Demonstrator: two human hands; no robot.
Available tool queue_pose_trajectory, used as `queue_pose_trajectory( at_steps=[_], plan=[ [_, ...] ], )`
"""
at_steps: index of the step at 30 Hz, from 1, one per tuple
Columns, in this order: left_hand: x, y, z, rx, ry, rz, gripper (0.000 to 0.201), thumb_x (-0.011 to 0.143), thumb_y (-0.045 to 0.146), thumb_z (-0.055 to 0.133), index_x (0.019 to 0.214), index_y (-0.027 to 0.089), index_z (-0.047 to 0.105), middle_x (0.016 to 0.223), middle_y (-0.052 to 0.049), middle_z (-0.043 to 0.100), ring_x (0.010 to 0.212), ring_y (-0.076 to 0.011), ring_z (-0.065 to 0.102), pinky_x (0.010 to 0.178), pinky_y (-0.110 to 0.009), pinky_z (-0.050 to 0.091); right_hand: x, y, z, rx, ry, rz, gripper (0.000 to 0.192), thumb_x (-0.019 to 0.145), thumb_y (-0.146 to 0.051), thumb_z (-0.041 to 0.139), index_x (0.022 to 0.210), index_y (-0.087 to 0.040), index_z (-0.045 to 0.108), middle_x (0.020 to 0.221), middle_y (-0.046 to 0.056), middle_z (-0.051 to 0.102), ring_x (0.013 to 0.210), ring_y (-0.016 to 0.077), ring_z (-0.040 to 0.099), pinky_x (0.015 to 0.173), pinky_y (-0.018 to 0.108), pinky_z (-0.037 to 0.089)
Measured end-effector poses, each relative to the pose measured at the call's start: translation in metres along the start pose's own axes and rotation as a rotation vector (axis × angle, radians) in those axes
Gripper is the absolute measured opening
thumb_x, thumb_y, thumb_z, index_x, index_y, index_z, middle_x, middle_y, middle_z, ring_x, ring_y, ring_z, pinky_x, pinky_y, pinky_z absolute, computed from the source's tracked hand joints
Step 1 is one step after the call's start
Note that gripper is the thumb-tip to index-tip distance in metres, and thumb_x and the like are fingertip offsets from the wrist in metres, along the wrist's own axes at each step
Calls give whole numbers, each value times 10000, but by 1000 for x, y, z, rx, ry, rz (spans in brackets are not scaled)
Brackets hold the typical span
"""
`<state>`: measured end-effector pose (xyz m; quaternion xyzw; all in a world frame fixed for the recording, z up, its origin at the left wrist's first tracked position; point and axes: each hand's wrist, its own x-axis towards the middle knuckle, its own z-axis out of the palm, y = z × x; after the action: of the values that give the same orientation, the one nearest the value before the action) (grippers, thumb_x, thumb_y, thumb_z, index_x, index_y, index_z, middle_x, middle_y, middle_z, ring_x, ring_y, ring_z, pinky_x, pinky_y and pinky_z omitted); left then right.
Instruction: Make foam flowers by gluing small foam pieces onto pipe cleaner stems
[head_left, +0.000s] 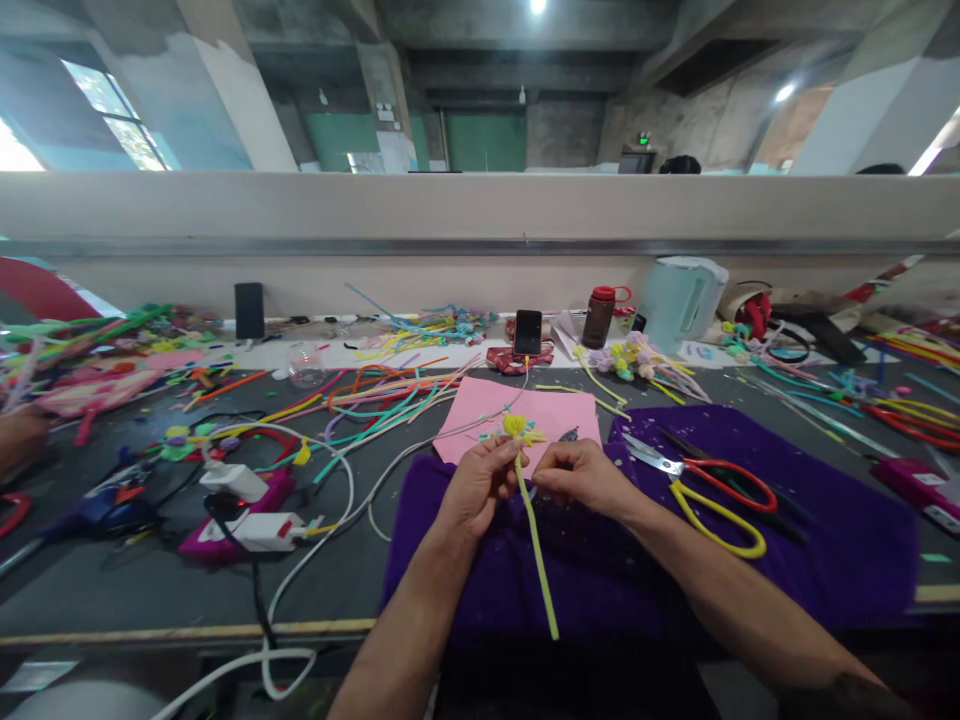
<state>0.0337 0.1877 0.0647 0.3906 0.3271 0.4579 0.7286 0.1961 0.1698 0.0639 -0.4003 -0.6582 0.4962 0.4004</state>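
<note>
Your workbench [112, 590] runs the full width of the view; its left and right ends are cut off by the frame. A purple cloth [825, 540] covers the area in front of you, and your forearms hide part of its near edge. A pink sheet [480, 405] lies at the cloth's far edge, partly hidden behind your hands. To the right on the cloth rest scissors [705, 490] with red and yellow handles, blades pointing left. At the back stand a pale kettle [679, 295], a dark bottle [598, 316] with a red cap, and a phone [528, 331] propped upright. Loose pipe cleaners [375, 395] spread across the left half; individual pieces are too tangled to separate.

Your left hand [476, 490] is closed around the upper part of the yellow-green pipe-cleaner stem [536, 545], just below its yellow flower head [514, 426]. Your right hand [581, 475] is pinched shut beside the stem; whether it touches the stem or holds a separate small item cannot be determined. The stem's lower end hangs free over the cloth, toward you.
</note>
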Motion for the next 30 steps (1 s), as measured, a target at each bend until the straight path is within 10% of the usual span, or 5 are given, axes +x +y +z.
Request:
queue_pose_trajectory(
  at_steps=[14,30],
  plan=[
    [-1,0,3,44,44,4,229,656,310,695,697,129,561,564,39,549,379,-4,400,332,-119,235,-1,-2,1,-154,23,-2,449,840,-435,457,490,-153,449,397,-56,401,309,40,345,320,168,237],
    [-3,-7,8,131,50,77,247,626,317,715,637,134,548,490,55,470,389,-23,360,368,-162,212,0,-1,14,185,69,17,191,757,-337,591,787,-151,557,635,-26,568,435,58,494,363,158,298]
  ],
)
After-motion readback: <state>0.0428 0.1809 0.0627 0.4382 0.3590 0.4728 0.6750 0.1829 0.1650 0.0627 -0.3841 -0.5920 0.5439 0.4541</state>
